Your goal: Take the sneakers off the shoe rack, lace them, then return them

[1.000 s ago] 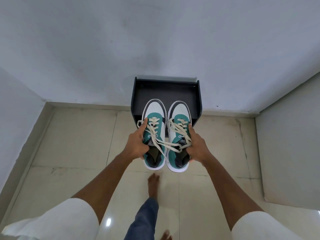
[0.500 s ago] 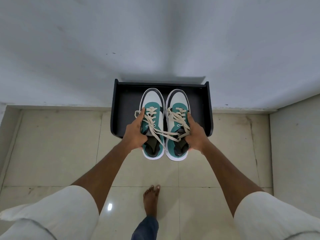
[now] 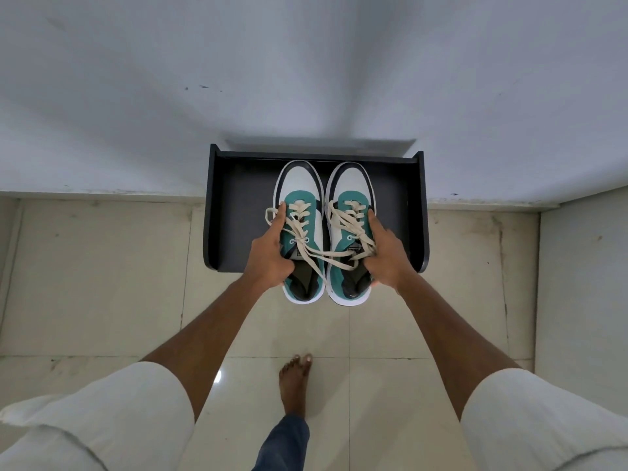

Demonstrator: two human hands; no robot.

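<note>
I hold two teal, white and black sneakers side by side over the black shoe rack [image 3: 238, 198]. My left hand [image 3: 268, 256] grips the outer side of the left sneaker [image 3: 299, 185]. My right hand [image 3: 387, 256] grips the outer side of the right sneaker [image 3: 346, 185]. Both sneakers carry cream laces [image 3: 323, 254] threaded through their eyelets, with loose ends crossing between the pair. The toes reach near the rack's back edge; the heels hang past its front edge. Whether the soles touch the shelf I cannot tell.
The rack stands on a beige tiled floor [image 3: 102, 283] against a white wall [image 3: 306, 62]. Another wall face [image 3: 584, 283] closes in on the right. My bare foot [image 3: 295, 382] stands on the tiles below the sneakers.
I have stepped closer to the rack. Both hands have carried the sneakers forward from in front of the rack to over its shelf.
</note>
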